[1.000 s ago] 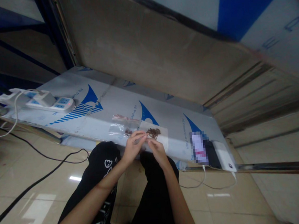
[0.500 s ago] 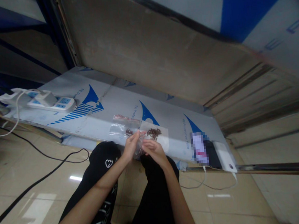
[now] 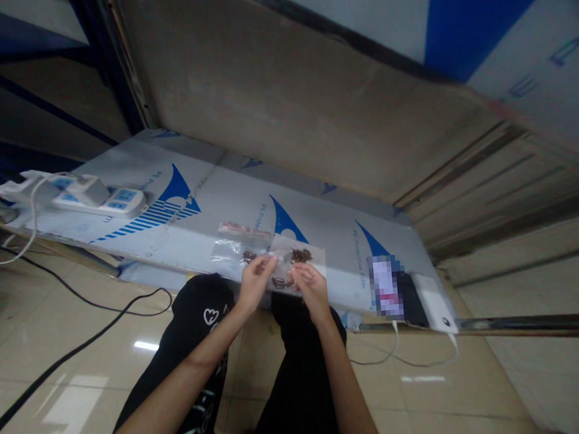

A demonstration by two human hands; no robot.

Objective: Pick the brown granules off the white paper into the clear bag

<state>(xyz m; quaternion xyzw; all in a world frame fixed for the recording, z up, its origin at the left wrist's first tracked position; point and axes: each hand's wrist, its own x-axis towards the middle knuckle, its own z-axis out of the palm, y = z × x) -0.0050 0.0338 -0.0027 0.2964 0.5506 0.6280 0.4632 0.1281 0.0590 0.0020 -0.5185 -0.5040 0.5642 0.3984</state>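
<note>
My left hand [image 3: 255, 284] and my right hand [image 3: 312, 289] are close together over the front edge of the metal shelf. Each pinches the upper part of a small clear plastic bag [image 3: 280, 271], which hangs between them with a few dark brown pieces [image 3: 278, 283] low inside. Just behind the right hand, a pile of small brown pieces [image 3: 301, 255] rests on a white sheet [image 3: 318, 263], partly hidden by the bag and fingers. Left of it lies a clear zip bag [image 3: 229, 247] with a red strip along its top and brown pieces in its near corner.
A white power strip [image 3: 128, 201] with plugs sits on the shelf [image 3: 227, 195] at left. A blurred-out phone [image 3: 386, 288] and a white power bank [image 3: 434, 302] with cables lie at right. A panel overhangs the shelf. Black cables [image 3: 93, 336] cross the tiled floor.
My hands have spread slightly apart, the right one moving rightward. The small bag between them now shows upright and stretched, with brown pieces visible inside.
</note>
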